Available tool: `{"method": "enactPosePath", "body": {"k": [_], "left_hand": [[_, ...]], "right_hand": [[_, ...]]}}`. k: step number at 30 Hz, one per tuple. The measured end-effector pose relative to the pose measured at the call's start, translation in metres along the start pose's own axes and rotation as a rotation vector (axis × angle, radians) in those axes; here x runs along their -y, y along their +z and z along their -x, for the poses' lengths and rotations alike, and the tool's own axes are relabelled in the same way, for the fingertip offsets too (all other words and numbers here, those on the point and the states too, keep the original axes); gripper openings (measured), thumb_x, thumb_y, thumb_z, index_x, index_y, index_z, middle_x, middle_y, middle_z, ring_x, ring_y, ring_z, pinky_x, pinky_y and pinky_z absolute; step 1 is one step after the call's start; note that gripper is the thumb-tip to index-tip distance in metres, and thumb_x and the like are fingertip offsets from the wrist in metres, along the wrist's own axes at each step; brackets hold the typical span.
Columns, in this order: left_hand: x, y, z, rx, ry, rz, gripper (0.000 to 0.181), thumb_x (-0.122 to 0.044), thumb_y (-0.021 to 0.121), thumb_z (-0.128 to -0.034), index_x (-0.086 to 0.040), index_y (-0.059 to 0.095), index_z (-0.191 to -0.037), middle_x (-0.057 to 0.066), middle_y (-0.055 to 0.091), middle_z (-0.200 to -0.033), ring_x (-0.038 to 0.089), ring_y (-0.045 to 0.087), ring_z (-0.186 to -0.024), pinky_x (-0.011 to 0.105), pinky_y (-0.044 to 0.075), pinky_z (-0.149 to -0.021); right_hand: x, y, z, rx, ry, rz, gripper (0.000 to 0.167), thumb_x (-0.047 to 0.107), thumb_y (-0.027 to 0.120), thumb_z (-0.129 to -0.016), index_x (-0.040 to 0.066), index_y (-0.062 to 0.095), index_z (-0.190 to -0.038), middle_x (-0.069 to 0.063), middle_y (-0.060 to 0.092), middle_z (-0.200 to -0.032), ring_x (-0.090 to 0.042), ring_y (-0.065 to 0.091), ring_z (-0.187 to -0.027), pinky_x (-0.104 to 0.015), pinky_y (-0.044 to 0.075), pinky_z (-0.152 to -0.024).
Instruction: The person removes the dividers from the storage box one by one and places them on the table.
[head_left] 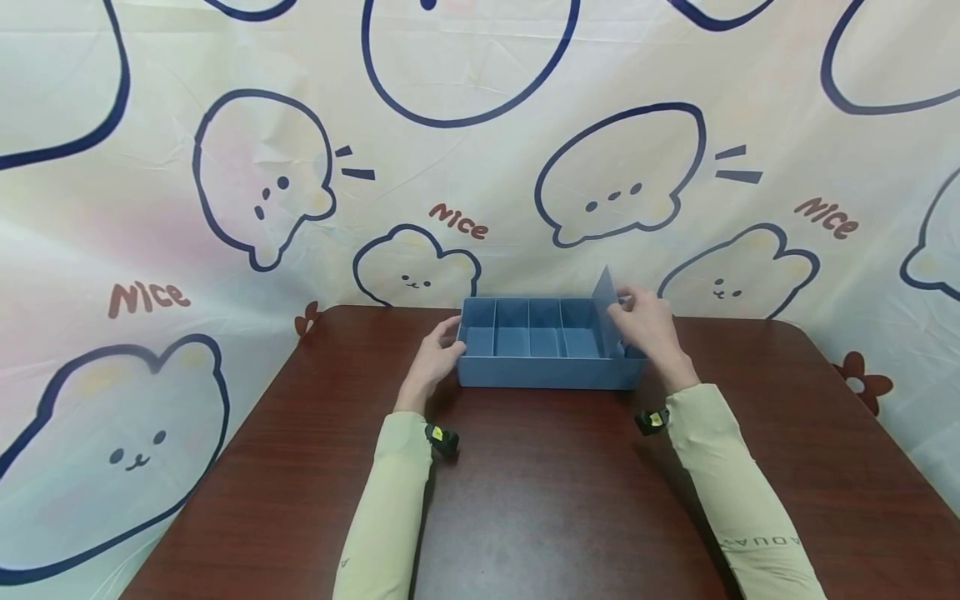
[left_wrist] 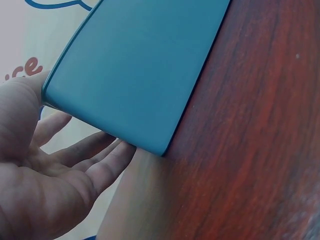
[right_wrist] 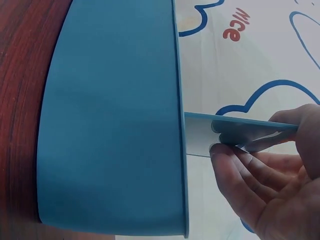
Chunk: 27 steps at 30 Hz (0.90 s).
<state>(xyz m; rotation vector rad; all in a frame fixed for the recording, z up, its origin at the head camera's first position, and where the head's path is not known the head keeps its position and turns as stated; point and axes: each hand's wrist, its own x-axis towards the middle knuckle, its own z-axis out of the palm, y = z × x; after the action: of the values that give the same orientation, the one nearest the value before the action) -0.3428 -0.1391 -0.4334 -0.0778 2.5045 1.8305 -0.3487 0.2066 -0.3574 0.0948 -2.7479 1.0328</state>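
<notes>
A long blue divided box [head_left: 547,374] stands near the table's far edge, with several compartments side by side. Its left end is held by my left hand [head_left: 432,360]; in the left wrist view, the fingertips [left_wrist: 120,150] touch the outside of the end wall while the thumb passes behind the rim. Toward the box's right end, my right hand [head_left: 649,328] pinches a thin blue divider panel [head_left: 605,302], which stands upright and rises above the rim. The right wrist view shows the panel [right_wrist: 200,131] between thumb and fingers. Its lower edge is hidden inside the box.
The dark reddish-brown table [head_left: 510,483] extends in front of the box and to both sides. Right behind its far edge hangs a pale cloth [head_left: 517,192] printed with cartoon bears. A dark wrist camera [head_left: 442,440] sits on the left sleeve, another [head_left: 651,421] on the right.
</notes>
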Motion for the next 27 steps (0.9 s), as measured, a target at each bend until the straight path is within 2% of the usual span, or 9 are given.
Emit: {"method": "enactPosePath", "body": {"k": [9, 17, 24, 27], "left_hand": [[0.000, -0.001, 0.000, 0.005, -0.007, 0.002, 0.058, -0.017, 0.051, -0.0932, -0.031, 0.039, -0.148, 0.010, 0.042, -0.152, 0.032, 0.040, -0.140, 0.055, 0.039, -0.111], [0.002, 0.000, -0.002, 0.004, -0.005, -0.005, 0.058, -0.018, 0.051, -0.0930, -0.032, 0.039, -0.148, 0.010, 0.042, -0.152, 0.032, 0.041, -0.140, 0.055, 0.039, -0.111], [0.001, -0.001, -0.001, 0.010, -0.014, -0.008, 0.058, -0.019, 0.051, -0.0930, -0.032, 0.039, -0.148, 0.010, 0.041, -0.153, 0.032, 0.040, -0.140, 0.056, 0.038, -0.111], [0.001, -0.001, -0.001, 0.011, -0.010, -0.010, 0.058, -0.019, 0.051, -0.0931, -0.032, 0.038, -0.148, 0.010, 0.041, -0.153, 0.032, 0.040, -0.140, 0.056, 0.038, -0.111]], "right_hand": [[-0.003, -0.005, 0.000, -0.040, -0.040, -0.102, 0.047, 0.022, 0.047, -0.092, 0.004, 0.054, -0.135, -0.024, 0.068, -0.107, -0.025, 0.067, -0.067, -0.034, 0.057, -0.058], [-0.008, -0.009, 0.000, -0.028, 0.001, -0.181, 0.046, 0.021, 0.048, -0.094, 0.009, 0.052, -0.138, -0.022, 0.066, -0.111, -0.029, 0.066, -0.081, -0.044, 0.059, -0.072], [-0.015, -0.013, 0.000, -0.016, 0.009, -0.210, 0.046, 0.023, 0.047, -0.096, 0.009, 0.051, -0.139, -0.024, 0.064, -0.118, -0.033, 0.065, -0.091, -0.034, 0.058, -0.070], [-0.017, -0.015, -0.001, -0.006, 0.013, -0.243, 0.047, 0.022, 0.046, -0.096, 0.008, 0.050, -0.140, -0.025, 0.063, -0.122, -0.036, 0.064, -0.096, -0.038, 0.059, -0.074]]}}
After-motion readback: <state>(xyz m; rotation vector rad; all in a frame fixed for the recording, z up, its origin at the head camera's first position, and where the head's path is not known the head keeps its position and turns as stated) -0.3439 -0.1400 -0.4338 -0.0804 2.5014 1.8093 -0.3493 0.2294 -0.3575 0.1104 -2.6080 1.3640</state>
